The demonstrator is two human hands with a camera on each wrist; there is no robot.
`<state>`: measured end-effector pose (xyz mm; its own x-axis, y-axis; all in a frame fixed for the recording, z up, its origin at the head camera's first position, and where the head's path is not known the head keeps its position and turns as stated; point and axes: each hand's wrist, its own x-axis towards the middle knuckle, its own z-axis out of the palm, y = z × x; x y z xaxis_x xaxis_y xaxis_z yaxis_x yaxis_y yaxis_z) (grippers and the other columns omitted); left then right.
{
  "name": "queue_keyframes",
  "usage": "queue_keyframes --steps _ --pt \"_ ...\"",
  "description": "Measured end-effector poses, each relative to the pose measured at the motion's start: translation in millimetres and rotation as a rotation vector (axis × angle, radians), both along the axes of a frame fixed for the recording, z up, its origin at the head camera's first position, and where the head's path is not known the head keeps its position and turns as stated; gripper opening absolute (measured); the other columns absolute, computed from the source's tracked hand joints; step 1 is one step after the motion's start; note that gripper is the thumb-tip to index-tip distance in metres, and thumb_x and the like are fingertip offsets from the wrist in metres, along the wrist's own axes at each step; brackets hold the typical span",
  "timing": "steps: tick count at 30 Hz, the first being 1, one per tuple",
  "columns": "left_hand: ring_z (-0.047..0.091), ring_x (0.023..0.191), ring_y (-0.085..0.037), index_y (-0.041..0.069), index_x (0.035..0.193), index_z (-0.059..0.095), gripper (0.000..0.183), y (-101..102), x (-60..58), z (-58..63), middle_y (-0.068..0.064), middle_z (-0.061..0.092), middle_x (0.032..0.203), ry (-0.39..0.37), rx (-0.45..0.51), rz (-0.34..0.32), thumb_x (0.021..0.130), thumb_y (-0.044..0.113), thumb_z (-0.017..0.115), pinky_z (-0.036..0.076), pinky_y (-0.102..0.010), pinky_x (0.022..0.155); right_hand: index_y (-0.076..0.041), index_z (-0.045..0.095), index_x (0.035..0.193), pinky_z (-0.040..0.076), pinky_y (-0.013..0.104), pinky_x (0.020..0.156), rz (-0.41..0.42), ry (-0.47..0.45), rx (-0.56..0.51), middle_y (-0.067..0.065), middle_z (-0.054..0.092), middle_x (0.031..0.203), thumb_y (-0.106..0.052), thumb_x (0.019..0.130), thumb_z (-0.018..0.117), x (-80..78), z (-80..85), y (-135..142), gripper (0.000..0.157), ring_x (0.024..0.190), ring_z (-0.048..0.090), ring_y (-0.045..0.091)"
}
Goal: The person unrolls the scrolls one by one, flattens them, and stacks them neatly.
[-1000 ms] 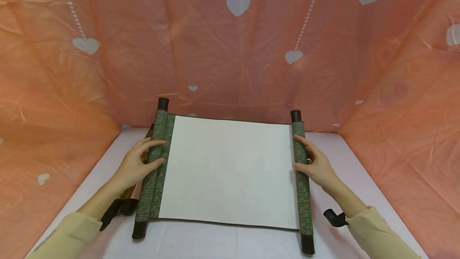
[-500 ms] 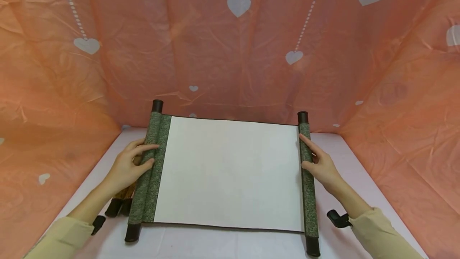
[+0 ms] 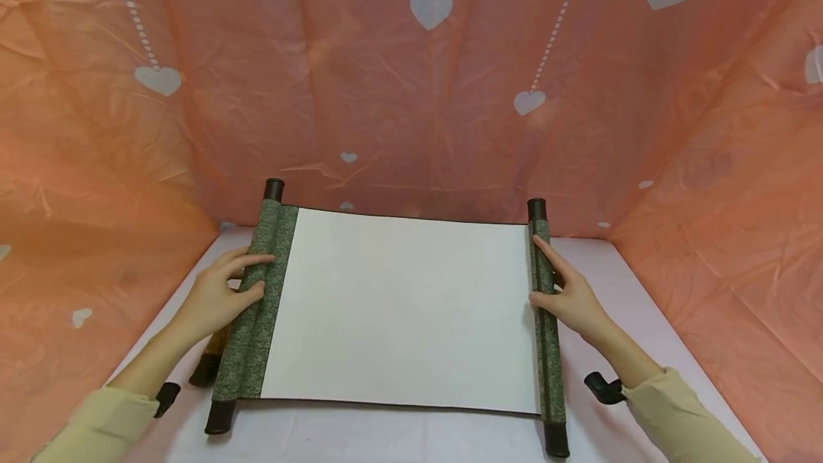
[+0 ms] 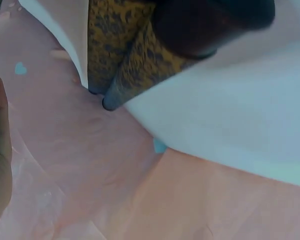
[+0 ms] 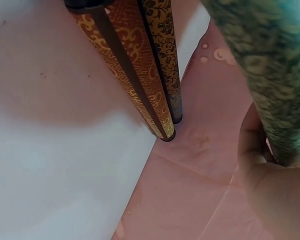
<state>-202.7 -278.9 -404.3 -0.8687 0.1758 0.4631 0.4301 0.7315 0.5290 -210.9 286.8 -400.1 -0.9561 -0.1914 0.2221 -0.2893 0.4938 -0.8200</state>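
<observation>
A scroll lies partly unrolled between my hands, its blank white paper (image 3: 405, 306) bordered by green patterned cloth. My left hand (image 3: 208, 297) holds the left roller (image 3: 233, 356), thumb and index finger reaching over its inner side. On the opposite side my right hand (image 3: 575, 300) grips the right roller (image 3: 551, 370) near its middle. Both rollers have black end knobs. The right wrist view shows fingers and thumb curled round the green roll (image 5: 275, 75). At the edge of the left wrist view, only part of the left hand (image 4: 0, 145) appears.
Two gold-and-dark patterned rolls (image 4: 110, 40) lie near the left hand. The right wrist view has a red-and-gold roll (image 5: 132, 65) beside a dark-and-gold roll (image 5: 169, 55). Black knobs (image 3: 604, 388) show by the right sleeve. Orange cloth (image 3: 411, 113) with hearts encloses the white table (image 3: 360, 441).
My left hand has moved left with its roller, and more white paper shows. The right roller went outward, then slightly back in; a green strip now shows along its inner side.
</observation>
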Motion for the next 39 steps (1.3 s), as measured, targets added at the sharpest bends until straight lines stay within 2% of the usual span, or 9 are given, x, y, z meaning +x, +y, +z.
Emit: queue_keyframes --steps 7,11,16,18,20,23,31,35,39 --pt "0.067 0.100 -0.049 0.009 0.132 0.070 0.040 -10.3 -4.5 7.9 -0.027 0.056 0.140 -0.029 -0.019 -0.006 0.092 0.005 0.073 0.051 -0.028 0.063 -0.030 0.022 0.168 0.040 0.036 0.063 0.005 -0.038 -0.003 0.018 0.011 0.173 0.008 0.091 0.061 -3.1 7.0 -4.2 0.094 0.139 0.034 0.050" --pt "0.068 0.100 -0.049 0.008 0.131 0.070 0.040 -18.9 -9.1 9.9 -0.023 0.062 0.135 -0.050 -0.038 -0.008 0.091 0.005 0.073 0.051 -0.029 0.065 -0.034 0.020 0.167 0.049 0.049 0.083 0.006 -0.051 0.016 0.015 0.011 0.174 0.002 0.093 0.066 -8.2 8.4 -8.6 0.095 0.151 0.021 0.051" --pt "0.066 0.100 -0.052 0.005 0.131 0.070 0.041 -29.0 -14.9 12.2 -0.025 0.061 0.134 -0.058 -0.059 -0.016 0.090 0.004 0.072 0.050 -0.035 0.065 -0.036 0.018 0.168 0.040 0.066 0.106 0.023 -0.040 0.040 0.013 0.012 0.173 -0.005 0.089 0.081 -16.6 5.8 -16.6 0.105 0.155 0.015 0.046" --pt "0.065 0.101 -0.052 0.005 0.132 0.069 0.042 -32.7 -17.1 13.3 -0.026 0.060 0.135 -0.078 -0.071 -0.018 0.090 0.004 0.072 0.050 -0.039 0.067 -0.035 0.018 0.168 0.050 0.058 0.093 0.036 -0.033 0.038 0.015 0.011 0.173 -0.001 0.089 0.078 -19.6 5.6 -19.6 0.105 0.144 0.036 0.047" --pt "0.065 0.101 -0.051 0.004 0.133 0.068 0.043 -36.6 -19.3 14.5 -0.028 0.058 0.136 -0.103 -0.085 -0.014 0.090 0.005 0.071 0.051 -0.042 0.070 -0.035 0.016 0.168 0.051 0.044 0.072 0.046 -0.035 0.027 0.016 0.009 0.173 0.004 0.088 0.073 -22.5 6.5 -22.5 0.105 0.105 0.053 0.050" --pt "0.064 0.102 -0.049 0.003 0.133 0.068 0.044 -43.0 -22.4 16.7 -0.033 0.055 0.139 -0.142 -0.097 -0.006 0.090 0.005 0.071 0.051 -0.045 0.073 -0.037 0.016 0.168 0.039 0.033 0.052 0.059 -0.049 0.001 0.017 0.008 0.173 0.009 0.086 0.068 -27.2 8.9 -26.8 0.107 0.081 0.042 0.046" --pt "0.065 0.096 -0.040 0.003 0.131 0.070 0.044 -58.3 -29.3 21.1 -0.037 0.052 0.142 -0.150 -0.137 0.017 0.087 0.006 0.073 0.049 -0.039 0.071 -0.037 0.012 0.168 0.037 0.033 0.051 0.099 -0.106 0.002 0.016 0.003 0.174 0.009 0.086 0.065 -43.8 9.6 -35.1 0.108 0.050 0.034 0.019" --pt "0.055 0.079 -0.024 0.004 0.128 0.072 0.043 -65.5 -34.0 20.2 -0.027 0.064 0.122 -0.122 -0.158 0.030 0.085 0.007 0.075 0.041 -0.033 0.068 -0.038 0.009 0.168 0.040 0.034 0.054 0.110 -0.140 0.003 0.016 0.000 0.174 0.009 0.085 0.066 -52.3 10.1 -39.7 0.111 0.083 0.051 0.036" --pt "0.043 0.066 -0.015 0.004 0.127 0.072 0.043 -71.0 -37.3 19.2 -0.019 0.062 0.105 -0.134 -0.172 0.039 0.085 0.007 0.074 0.036 -0.032 0.064 -0.037 0.007 0.168 0.043 0.036 0.059 0.120 -0.185 -0.004 0.014 -0.005 0.174 0.007 0.086 0.068 -60.7 9.0 -45.1 0.112 0.138 0.024 0.050"
